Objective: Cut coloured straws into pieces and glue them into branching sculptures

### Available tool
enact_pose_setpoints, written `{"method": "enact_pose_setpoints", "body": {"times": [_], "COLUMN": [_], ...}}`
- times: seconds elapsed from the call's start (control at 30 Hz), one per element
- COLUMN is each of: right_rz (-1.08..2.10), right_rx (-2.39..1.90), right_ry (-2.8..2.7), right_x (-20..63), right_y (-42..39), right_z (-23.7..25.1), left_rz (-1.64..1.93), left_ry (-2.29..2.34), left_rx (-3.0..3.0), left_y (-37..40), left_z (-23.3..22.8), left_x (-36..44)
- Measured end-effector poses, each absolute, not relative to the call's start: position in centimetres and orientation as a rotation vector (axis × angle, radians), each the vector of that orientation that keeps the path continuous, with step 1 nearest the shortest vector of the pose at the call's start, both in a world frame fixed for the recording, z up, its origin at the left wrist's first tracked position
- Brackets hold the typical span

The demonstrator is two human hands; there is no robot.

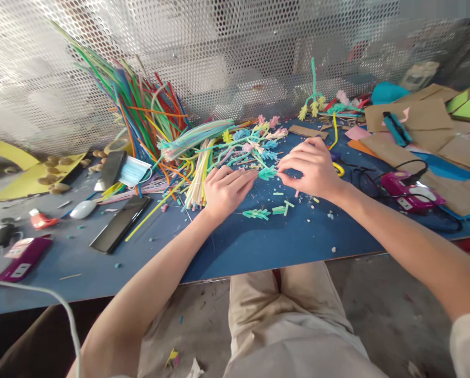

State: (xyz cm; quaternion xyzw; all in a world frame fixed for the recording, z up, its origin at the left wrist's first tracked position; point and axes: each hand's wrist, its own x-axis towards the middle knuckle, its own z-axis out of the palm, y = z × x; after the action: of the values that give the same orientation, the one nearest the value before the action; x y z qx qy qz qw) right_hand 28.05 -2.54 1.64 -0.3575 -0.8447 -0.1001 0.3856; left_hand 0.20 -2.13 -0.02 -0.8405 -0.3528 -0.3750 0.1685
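No readable writing anywhere; the label on the purple case (22, 257) at the left edge is too blurred to read. Left hand (225, 189) and right hand (311, 167) meet over the blue surface (258, 241), fingertips pinched together on a small teal pipe-cleaner piece (267, 172) held between them, mid-surface. What the fingers do underneath is hidden. More cut teal bits (257, 213) lie just below the hands. Tall pile of coloured straws (140, 110) behind the left hand, dark phone (119, 224) to its left, pink glue gun (404, 189) on the right. Both forearms cut off by the frame.
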Motion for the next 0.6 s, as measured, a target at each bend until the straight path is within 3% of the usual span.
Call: {"method": "enact_pose_setpoints", "body": {"times": [0.6], "right_rz": [-0.293], "right_rx": [-0.902], "right_ry": [-2.154], "right_x": [27.42], "right_y": [-2.69], "right_z": [1.62], "left_rz": [-1.095], "left_ry": [-0.899], "left_rx": [-2.325], "left_y": [-2.14], "left_z": [-0.34], "left_x": [0.27]}}
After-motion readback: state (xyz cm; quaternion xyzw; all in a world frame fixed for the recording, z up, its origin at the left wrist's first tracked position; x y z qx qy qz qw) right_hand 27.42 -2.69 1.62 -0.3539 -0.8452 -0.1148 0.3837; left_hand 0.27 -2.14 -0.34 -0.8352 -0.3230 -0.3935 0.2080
